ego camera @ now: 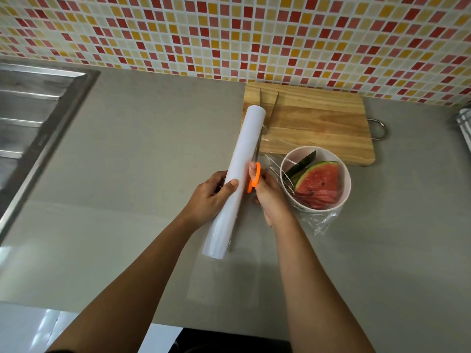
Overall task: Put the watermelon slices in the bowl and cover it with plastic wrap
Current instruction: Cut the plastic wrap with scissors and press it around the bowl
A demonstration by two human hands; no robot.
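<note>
A pale pink bowl (pixel 346 186) on the grey counter holds watermelon slices (pixel 318 183), red flesh up, green rind showing. Clear plastic wrap (pixel 319 222) lies stretched over the bowl and bunches at its near side. My left hand (pixel 207 197) grips a long white roll of plastic wrap (pixel 242 169) lifted at a slant just left of the bowl. My right hand (pixel 270 197) holds orange-handled scissors (pixel 254 178), thumb through one loop, the blades running along the film between roll and bowl.
A wooden cutting board (pixel 318 123) with a metal hanging ring lies behind the bowl; metal tongs (pixel 274 103) rest on its left end. A steel sink drainboard (pixel 33 118) fills the left. A mosaic tile wall stands behind. The counter's front edge is near me.
</note>
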